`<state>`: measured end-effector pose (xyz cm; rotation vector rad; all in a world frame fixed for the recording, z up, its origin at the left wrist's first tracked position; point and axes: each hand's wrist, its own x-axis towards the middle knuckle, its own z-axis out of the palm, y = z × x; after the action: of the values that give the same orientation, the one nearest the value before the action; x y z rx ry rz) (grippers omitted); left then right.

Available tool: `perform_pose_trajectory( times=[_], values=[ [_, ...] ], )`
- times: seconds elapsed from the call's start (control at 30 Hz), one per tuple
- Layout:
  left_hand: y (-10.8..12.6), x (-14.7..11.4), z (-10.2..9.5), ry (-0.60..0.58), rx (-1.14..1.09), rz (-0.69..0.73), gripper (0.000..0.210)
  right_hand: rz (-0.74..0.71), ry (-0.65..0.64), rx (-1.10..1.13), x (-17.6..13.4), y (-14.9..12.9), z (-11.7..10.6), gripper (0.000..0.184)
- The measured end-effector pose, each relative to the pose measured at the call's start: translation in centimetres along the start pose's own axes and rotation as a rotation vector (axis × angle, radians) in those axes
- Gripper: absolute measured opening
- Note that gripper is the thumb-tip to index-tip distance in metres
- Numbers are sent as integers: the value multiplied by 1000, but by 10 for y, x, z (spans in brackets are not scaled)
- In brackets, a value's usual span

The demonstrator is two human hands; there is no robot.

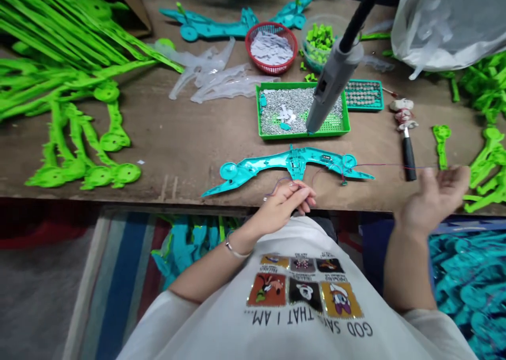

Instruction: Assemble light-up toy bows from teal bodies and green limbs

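A turquoise plastic bow-shaped part lies near the table's front edge, its hollow inner side facing up. Just in front of its middle, my left hand is closed, with thin wire pinched in its fingers and a loose end sticking out to the left. Off to the right, my right hand is raised palm up with curled fingers, slightly blurred. A thin reddish-purple wire runs taut from the part's right end to this hand. A small green board hangs by wire at the part's right end.
A grey electric screwdriver hangs over a green tray of screws. Behind stand a red basket of white pieces and a bowl of green bits. A black-handled tool lies right; green parts pile up left.
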<state>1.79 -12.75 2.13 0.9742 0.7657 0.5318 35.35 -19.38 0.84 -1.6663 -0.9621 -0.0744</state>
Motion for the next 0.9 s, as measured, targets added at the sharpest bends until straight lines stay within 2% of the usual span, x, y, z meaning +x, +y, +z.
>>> perform_pose_trajectory(
  times=[0.03,0.07,0.13,0.17,0.23,0.37,0.43,0.5,0.57,0.7,0.8,0.9],
  values=[
    [-1,2,2,-13,13,-4,44,12,-26,48,-16,-28,11,67],
    [-2,4,4,-24,27,-7,45,27,-141,80,-30,-55,23,66],
    [-4,7,6,-34,54,6,45,36,-594,110,-52,-100,44,42],
    [-6,7,6,-34,75,26,43,11,-761,133,-59,-114,53,33],
    [-10,8,6,-23,153,84,40,-40,-948,170,-66,-130,67,21],
    [-18,5,-1,41,350,148,32,-58,-983,220,-69,-127,83,10],
    [-19,1,-6,102,324,159,22,-67,-985,236,-69,-124,85,12],
    [-18,-4,-10,189,257,190,25,-77,-1000,236,-69,-122,86,15],
    [-14,-8,-14,251,290,253,27,-56,-1005,212,-70,-122,86,15],
    [-7,-6,-17,270,581,444,18,75,-999,174,-73,-123,87,7],
    [-5,0,-18,302,669,506,12,169,-999,244,-72,-122,89,16],
    [-4,4,-19,274,765,598,9,385,-1070,426,-65,-117,92,25]
  ],
)
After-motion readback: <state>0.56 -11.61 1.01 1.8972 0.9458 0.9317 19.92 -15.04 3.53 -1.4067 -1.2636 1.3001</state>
